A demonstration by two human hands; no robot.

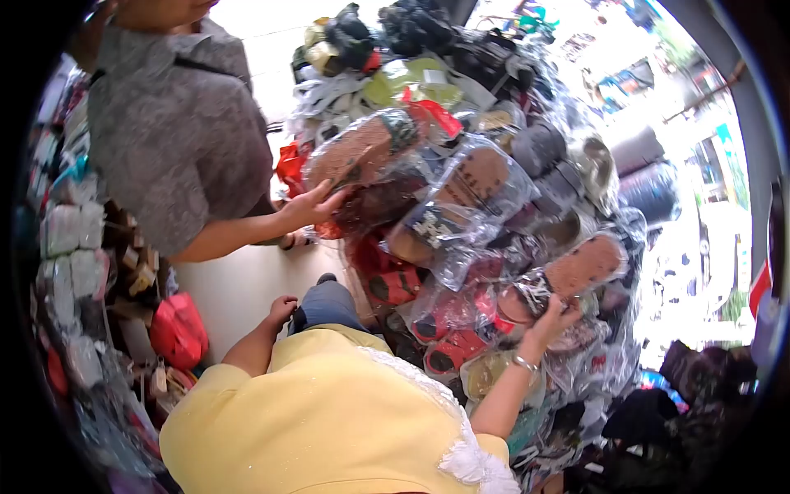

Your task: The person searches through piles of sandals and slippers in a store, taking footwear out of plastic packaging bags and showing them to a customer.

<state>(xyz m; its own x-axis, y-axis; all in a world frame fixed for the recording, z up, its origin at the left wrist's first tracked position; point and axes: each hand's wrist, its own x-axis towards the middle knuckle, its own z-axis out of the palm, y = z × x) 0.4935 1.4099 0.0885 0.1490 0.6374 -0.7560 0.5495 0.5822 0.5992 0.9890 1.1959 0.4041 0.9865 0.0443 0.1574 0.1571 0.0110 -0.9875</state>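
Observation:
My right hand point(555, 319), with a bracelet at the wrist, is closed on the near edge of a pair of slippers point(586, 265) in clear plastic. They have tan footbeds and a dark strap with white marks, and lie against the heap of bagged footwear. Down by my thigh hangs my left hand point(282, 309), its fingers curled in with nothing visible in them. Another plastic-wrapped pair of slippers point(477, 177) rests higher on the heap. Below, red slippers point(453, 350) lie in plastic near my right forearm.
A person in a grey patterned shirt point(164, 123) stands at the left, one hand point(317, 203) at a wrapped brown slipper point(362, 148). A red bag point(179, 331) sits beside stacked packages point(74, 276). Pale floor point(247, 288) shows between us and the left-hand stacks.

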